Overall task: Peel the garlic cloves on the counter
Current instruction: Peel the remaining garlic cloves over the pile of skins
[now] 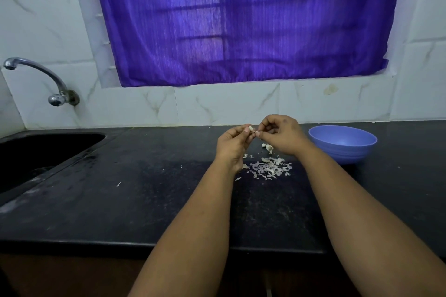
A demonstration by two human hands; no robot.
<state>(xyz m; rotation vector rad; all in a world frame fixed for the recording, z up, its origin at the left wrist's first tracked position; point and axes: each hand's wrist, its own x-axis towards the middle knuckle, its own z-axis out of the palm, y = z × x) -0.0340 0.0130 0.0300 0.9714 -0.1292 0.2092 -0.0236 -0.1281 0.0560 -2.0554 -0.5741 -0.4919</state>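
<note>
Both hands' fingers [246, 130] pinch 1 garlic clove [251, 128] above peels [270, 167]; blue bowl [342, 143] right.

left hand [233, 142]: fingers curled, pinching | right hand [281, 136]: fingers curled, pinching | forearms outstretched

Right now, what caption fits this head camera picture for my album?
Both hands, left hand and right hand, pinch a garlic clove above peels beside a blue bowl.

Dim, window-backlit, wide-angle edge distortion
</note>
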